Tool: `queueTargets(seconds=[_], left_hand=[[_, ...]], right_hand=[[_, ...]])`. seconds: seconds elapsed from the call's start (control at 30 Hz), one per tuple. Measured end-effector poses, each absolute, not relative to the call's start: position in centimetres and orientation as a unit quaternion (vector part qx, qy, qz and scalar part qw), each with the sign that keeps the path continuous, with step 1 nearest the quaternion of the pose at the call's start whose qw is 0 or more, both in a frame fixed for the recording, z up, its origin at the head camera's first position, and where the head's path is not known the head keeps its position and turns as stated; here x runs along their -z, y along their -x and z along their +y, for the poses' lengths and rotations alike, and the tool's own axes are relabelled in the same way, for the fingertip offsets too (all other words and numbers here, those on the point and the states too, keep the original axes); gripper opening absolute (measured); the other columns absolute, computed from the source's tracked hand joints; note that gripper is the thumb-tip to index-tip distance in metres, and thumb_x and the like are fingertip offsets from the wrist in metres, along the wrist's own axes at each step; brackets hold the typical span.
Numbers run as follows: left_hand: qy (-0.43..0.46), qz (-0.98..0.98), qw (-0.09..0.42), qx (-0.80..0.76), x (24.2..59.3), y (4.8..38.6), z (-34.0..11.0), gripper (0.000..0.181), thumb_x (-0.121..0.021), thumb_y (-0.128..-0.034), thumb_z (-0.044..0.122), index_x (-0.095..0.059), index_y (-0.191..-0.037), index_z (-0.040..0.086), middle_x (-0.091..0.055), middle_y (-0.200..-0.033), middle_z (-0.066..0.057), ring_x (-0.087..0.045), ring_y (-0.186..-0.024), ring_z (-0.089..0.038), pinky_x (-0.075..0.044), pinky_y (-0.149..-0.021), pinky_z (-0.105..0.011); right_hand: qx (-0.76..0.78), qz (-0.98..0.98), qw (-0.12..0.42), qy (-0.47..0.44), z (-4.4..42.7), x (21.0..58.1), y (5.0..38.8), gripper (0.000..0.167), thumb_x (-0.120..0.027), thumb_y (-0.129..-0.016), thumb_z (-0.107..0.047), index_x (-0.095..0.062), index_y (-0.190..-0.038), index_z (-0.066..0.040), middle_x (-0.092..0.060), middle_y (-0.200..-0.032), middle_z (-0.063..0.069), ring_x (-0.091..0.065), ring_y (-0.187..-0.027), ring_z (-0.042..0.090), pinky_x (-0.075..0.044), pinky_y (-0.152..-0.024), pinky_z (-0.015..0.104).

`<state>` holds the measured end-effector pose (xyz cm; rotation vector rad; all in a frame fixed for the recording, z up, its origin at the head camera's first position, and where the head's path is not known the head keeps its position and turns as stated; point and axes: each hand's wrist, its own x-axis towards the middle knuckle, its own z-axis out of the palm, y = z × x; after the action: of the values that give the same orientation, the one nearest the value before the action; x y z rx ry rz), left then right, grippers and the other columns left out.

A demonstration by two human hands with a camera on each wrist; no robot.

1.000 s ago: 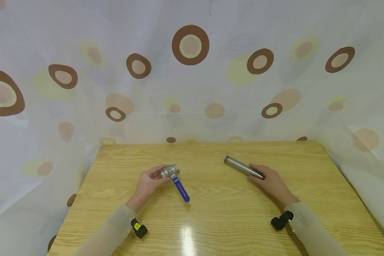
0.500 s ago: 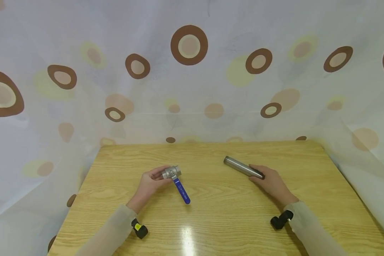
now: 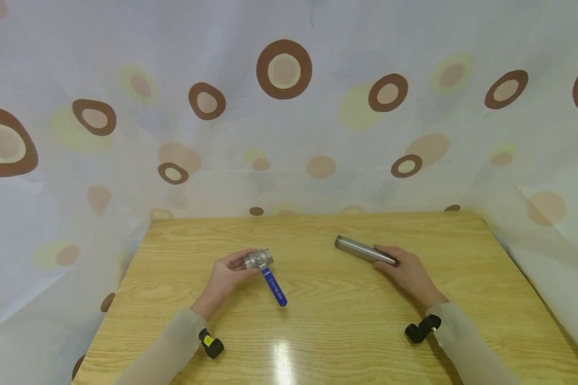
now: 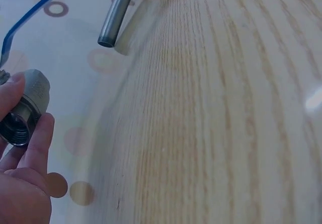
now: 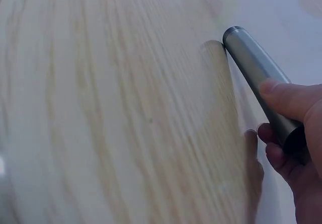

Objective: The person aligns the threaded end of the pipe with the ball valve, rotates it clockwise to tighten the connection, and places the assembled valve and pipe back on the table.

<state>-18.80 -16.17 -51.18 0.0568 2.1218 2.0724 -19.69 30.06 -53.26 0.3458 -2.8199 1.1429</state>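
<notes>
My left hand (image 3: pixel 223 275) grips a silver ball valve (image 3: pixel 258 259) by its body, thumb on one side and fingers on the other. The valve's blue lever handle (image 3: pixel 275 287) slants down to the right. In the left wrist view a threaded opening of the valve (image 4: pixel 20 126) faces the camera. On the right, my right hand (image 3: pixel 411 271) pinches a steel pipe (image 3: pixel 361 249) near its lower right end, between thumb and fingers. The pipe's far end (image 5: pixel 235 32) carries thread and points up and left. Valve and pipe are well apart.
Both hands are over a wooden table (image 3: pixel 313 331). Behind it and along its sides hangs a white sheet (image 3: pixel 289 133) with brown and yellow ovals. A small black device is strapped to each wrist, the left one (image 3: pixel 211 344) with a yellow patch.
The valve has turned slightly in my left hand, and its lever end has dropped a little. The pipe in my right hand has shifted slightly left and lies a touch flatter.
</notes>
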Motion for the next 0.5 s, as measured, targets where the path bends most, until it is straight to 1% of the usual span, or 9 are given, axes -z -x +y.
queueTargets(seconds=[0.13,0.27,0.37,0.5], left_hand=[[-0.014,0.710,0.091,-0.698,51.16,18.71,-16.08,0.054,-0.081,-0.0859,0.001,-0.065,-0.137,0.003,-0.063,-0.141,-0.020,-0.062,-0.130,-0.036,-0.054,-0.102,-0.030],[-0.011,0.712,0.091,-0.696,51.11,18.63,-16.02,0.054,-0.081,-0.0862,0.002,-0.065,-0.138,0.004,-0.063,-0.141,-0.018,-0.062,-0.130,-0.035,-0.054,-0.102,-0.030],[-0.010,0.713,0.088,-0.695,51.01,18.67,-16.01,0.054,-0.081,-0.0864,0.003,-0.066,-0.138,0.005,-0.064,-0.141,-0.018,-0.063,-0.129,-0.035,-0.054,-0.102,-0.030],[-0.015,0.715,0.085,-0.694,50.85,18.75,-16.07,0.055,-0.082,-0.0862,0.005,-0.065,-0.138,0.005,-0.064,-0.140,-0.018,-0.063,-0.128,-0.035,-0.055,-0.102,-0.031]], right_hand=[[-0.385,-0.918,0.028,-0.094,30.11,53.38,19.57,0.054,-0.071,-0.099,-0.033,-0.060,-0.146,-0.008,-0.062,-0.142,0.023,-0.062,-0.123,0.042,-0.052,-0.098,0.057],[-0.404,-0.912,0.007,-0.069,30.43,53.63,19.68,0.057,-0.070,-0.100,-0.038,-0.058,-0.148,-0.010,-0.060,-0.146,0.022,-0.060,-0.126,0.040,-0.050,-0.100,0.052],[-0.415,-0.908,0.003,-0.061,30.65,53.72,19.89,0.058,-0.068,-0.101,-0.039,-0.057,-0.149,-0.010,-0.059,-0.147,0.020,-0.059,-0.127,0.037,-0.050,-0.099,0.043],[-0.416,-0.906,0.016,-0.076,30.72,53.77,20.14,0.055,-0.067,-0.102,-0.035,-0.057,-0.149,-0.007,-0.059,-0.146,0.021,-0.058,-0.127,0.037,-0.048,-0.095,0.026]])
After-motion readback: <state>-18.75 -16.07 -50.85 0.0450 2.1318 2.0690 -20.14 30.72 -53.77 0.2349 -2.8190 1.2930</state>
